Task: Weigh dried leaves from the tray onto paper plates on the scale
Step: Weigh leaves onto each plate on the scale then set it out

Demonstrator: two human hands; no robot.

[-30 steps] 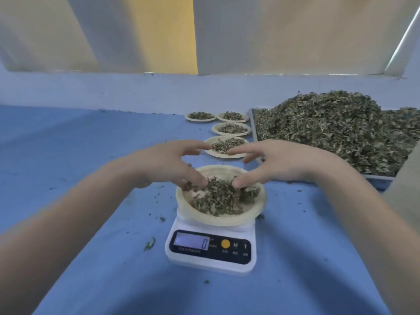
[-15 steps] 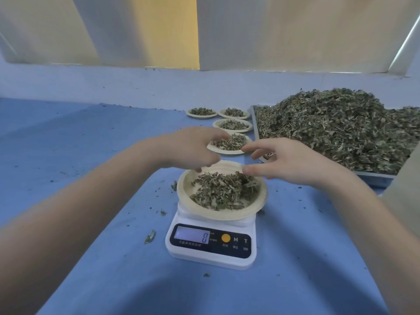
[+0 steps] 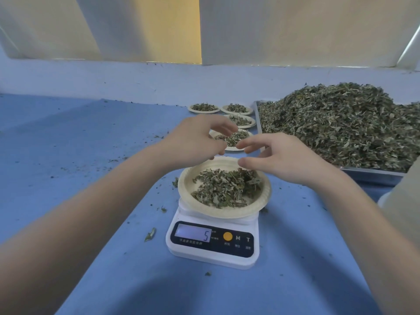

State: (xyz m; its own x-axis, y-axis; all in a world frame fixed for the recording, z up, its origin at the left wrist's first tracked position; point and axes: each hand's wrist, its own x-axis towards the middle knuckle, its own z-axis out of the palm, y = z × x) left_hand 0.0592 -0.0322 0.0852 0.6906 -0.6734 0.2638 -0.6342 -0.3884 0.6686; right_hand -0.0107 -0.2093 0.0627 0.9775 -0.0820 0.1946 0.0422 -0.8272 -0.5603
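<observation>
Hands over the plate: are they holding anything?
Nothing: left hand and right hand hover with loose, empty fingers above the paper plate of leaves.

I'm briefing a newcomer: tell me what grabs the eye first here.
The big heap of dried leaves on the metal tray at far right dominates. At centre, a leaf-filled paper plate sits on the white scale, both hands just above its far rim.

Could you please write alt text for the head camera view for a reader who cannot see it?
A paper plate of dried leaves sits on a white scale reading 5, with the left hand and right hand raised above its far rim. Behind are four filled plates and a heaped tray.
</observation>
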